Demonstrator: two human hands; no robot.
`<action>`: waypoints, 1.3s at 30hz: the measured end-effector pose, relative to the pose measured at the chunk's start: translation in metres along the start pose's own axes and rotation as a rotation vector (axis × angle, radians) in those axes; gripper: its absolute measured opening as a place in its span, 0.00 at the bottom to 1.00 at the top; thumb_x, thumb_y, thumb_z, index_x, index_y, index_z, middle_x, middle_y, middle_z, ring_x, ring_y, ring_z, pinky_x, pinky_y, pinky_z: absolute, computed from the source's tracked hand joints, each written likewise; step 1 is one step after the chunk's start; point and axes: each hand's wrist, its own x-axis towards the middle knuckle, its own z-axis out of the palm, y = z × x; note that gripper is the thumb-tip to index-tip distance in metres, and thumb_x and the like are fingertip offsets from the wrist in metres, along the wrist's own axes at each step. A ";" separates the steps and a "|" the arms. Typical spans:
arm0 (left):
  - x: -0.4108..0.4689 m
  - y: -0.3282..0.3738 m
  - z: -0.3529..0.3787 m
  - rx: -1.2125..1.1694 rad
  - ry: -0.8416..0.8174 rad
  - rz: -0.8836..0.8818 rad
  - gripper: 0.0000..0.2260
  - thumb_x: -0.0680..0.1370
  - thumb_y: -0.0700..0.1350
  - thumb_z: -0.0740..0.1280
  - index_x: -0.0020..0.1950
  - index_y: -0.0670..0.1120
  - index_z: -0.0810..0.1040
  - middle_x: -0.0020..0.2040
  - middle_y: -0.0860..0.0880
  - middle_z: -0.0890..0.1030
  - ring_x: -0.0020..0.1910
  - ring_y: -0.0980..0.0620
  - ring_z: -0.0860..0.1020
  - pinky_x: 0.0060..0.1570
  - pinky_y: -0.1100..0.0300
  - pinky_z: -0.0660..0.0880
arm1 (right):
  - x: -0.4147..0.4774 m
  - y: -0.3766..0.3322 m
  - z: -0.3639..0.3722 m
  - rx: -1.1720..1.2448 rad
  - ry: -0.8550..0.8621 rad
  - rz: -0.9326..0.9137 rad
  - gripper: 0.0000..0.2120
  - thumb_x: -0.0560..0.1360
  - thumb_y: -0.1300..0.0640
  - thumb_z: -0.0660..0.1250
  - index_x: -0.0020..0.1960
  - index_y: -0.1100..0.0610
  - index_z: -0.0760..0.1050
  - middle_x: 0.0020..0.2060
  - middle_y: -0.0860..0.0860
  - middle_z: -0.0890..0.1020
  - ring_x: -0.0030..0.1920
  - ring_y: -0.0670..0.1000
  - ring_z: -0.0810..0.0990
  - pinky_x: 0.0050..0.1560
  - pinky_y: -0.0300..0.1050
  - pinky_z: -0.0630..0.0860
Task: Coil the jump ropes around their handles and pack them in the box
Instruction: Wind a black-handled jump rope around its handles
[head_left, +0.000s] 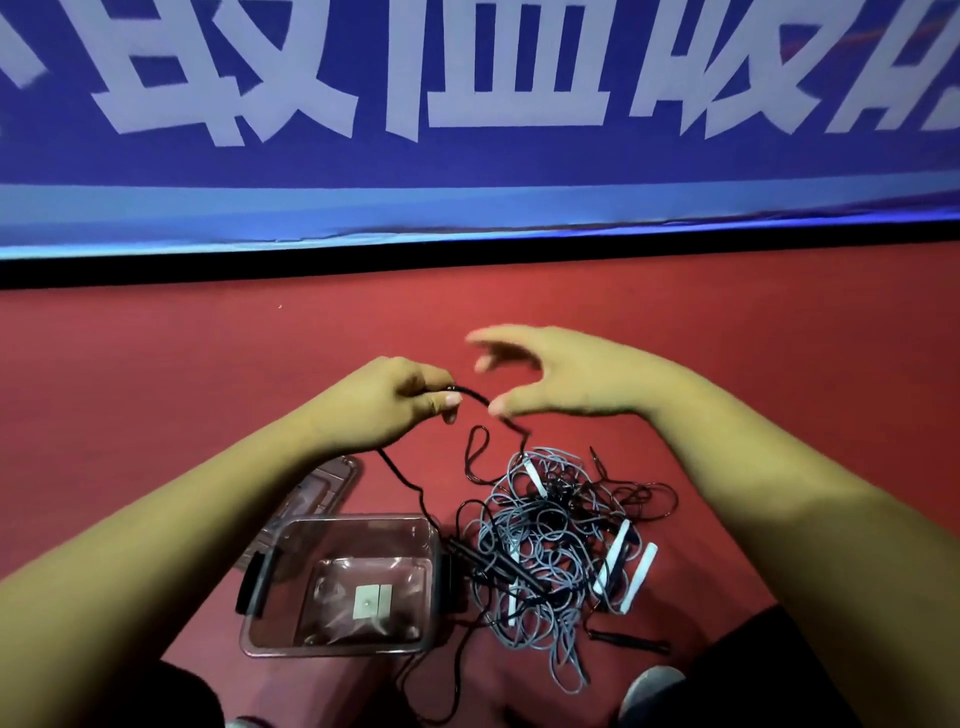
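Observation:
My left hand (395, 402) pinches a black jump rope cord (475, 395) above the red floor. The cord arcs to the thumb of my right hand (561, 374), whose fingers are spread; whether the thumb touches the cord is unclear. From there the cord drops to a tangled pile of grey and black ropes (550, 540) with white handles (615, 558) and black handles (493, 564). A clear plastic box (291, 587) with black side clips stands left of the pile; only a small white label shows in its bottom.
The box's clear lid (322, 488) lies behind the box. A blue banner (467, 156) with large white characters closes the far side above a black strip. A loose black handle (628, 640) lies at the pile's near right. My knees and a shoe (652, 686) frame the bottom.

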 end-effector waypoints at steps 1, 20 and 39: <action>0.000 0.000 0.002 0.031 -0.007 -0.001 0.11 0.82 0.47 0.64 0.43 0.45 0.80 0.24 0.59 0.71 0.25 0.61 0.68 0.29 0.68 0.63 | 0.001 -0.007 0.007 0.073 -0.048 -0.031 0.26 0.74 0.48 0.71 0.70 0.51 0.70 0.54 0.46 0.83 0.57 0.48 0.81 0.61 0.45 0.74; 0.008 -0.029 0.016 -0.455 0.026 -0.031 0.15 0.81 0.52 0.59 0.44 0.43 0.78 0.30 0.47 0.69 0.32 0.50 0.70 0.38 0.58 0.69 | 0.007 0.041 -0.016 -0.103 0.612 0.143 0.22 0.74 0.61 0.67 0.67 0.58 0.71 0.63 0.59 0.74 0.63 0.57 0.75 0.67 0.45 0.68; -0.011 -0.031 0.028 -0.489 -0.047 -0.108 0.10 0.83 0.41 0.59 0.49 0.37 0.77 0.35 0.41 0.78 0.41 0.46 0.80 0.51 0.55 0.76 | 0.013 0.018 -0.022 0.624 0.969 0.167 0.12 0.81 0.61 0.57 0.41 0.56 0.74 0.26 0.50 0.74 0.27 0.51 0.74 0.30 0.40 0.69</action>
